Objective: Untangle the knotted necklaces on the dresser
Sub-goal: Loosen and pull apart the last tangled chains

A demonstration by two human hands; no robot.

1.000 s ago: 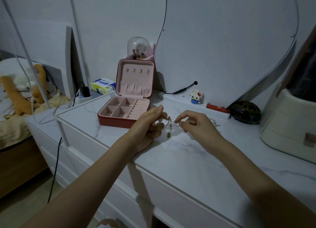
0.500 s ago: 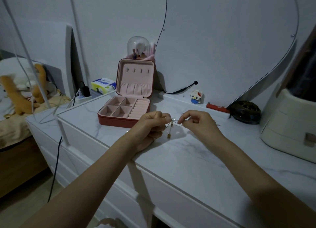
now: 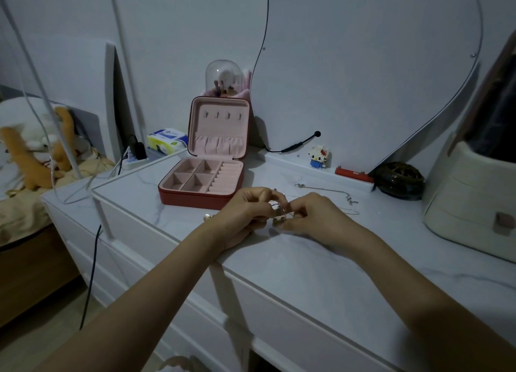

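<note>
Dim bedroom, white marble-look desk. Both hands, left and right, pinch the knotted necklaces mid-desk, near the front edge. One silver chain lies loose toward the back edge, so maybe halfway; the jewelry box sits open, no chains in it.

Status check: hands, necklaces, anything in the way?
Left hand and right hand both pinching knotted necklaces above the dresser. A loose chain lies behind. Jewelry box open alongside, not blocking.
</note>
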